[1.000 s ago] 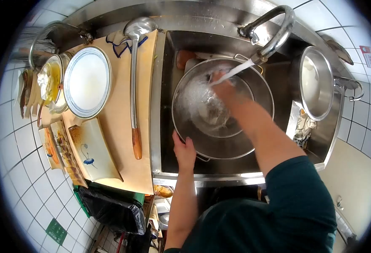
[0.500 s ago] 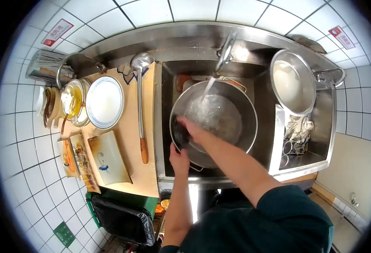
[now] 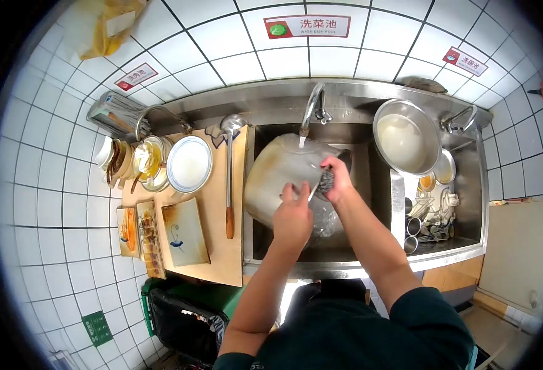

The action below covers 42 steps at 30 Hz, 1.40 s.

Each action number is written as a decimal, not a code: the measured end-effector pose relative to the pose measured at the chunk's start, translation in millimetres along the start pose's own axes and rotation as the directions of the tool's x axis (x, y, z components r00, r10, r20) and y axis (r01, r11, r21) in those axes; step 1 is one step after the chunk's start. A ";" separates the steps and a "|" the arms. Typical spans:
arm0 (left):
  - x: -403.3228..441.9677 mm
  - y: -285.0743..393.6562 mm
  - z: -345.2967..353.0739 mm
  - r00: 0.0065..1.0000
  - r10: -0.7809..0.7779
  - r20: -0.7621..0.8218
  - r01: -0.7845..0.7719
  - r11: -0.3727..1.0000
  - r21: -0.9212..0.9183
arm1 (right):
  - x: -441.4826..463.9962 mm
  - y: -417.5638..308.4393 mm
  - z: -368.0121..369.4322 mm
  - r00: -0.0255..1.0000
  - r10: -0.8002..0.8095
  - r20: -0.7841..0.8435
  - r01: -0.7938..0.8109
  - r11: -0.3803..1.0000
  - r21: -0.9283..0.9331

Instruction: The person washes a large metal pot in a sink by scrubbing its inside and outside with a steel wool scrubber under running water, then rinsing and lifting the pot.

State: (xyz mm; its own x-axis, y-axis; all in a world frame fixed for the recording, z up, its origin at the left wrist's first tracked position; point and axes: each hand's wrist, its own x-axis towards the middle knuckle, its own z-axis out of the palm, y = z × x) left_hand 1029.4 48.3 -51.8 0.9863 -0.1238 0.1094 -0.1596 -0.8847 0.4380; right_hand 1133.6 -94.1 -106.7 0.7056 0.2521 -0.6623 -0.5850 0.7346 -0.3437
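A large metal pot [image 3: 277, 176] lies tipped on its side in the sink, its outer wall facing up and water pouring out near its mouth. My left hand [image 3: 293, 216] is closed on the pot's handle or rim; which of these is partly hidden. In my right hand [image 3: 339, 179] is a dark steel scrubber [image 3: 327, 181], held near the pot's edge. From the faucet [image 3: 309, 117] a stream of water falls onto the upper side of the pot.
Left of the sink, a board [image 3: 234, 179] bears a ladle [image 3: 229, 185], a white plate [image 3: 189, 164] and rectangular dishes [image 3: 185, 234]. A metal bowl [image 3: 407, 139] stands at the right, behind a basin with cutlery [image 3: 435, 216]. A bin [image 3: 182, 320] is below left.
The pot has gone from upright to tipped over, with water spilling out. My left hand has moved from its near rim onto its side. My right hand has come out of the pot. The view has shifted.
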 end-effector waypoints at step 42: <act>-71.8 -87.5 58.0 0.770 -0.426 0.474 0.103 -0.651 -0.752 | -123.5 18.1 -168.7 0.933 0.248 -0.261 -0.335 0.328 -0.884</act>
State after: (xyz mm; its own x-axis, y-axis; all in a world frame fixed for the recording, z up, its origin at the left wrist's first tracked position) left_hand 975.0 108.5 -149.8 0.8478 0.0686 -0.5259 0.1735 0.9012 0.3973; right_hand 968.5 -218.3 -143.5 0.4084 0.2527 -0.8771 -0.7811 -0.4004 -0.4791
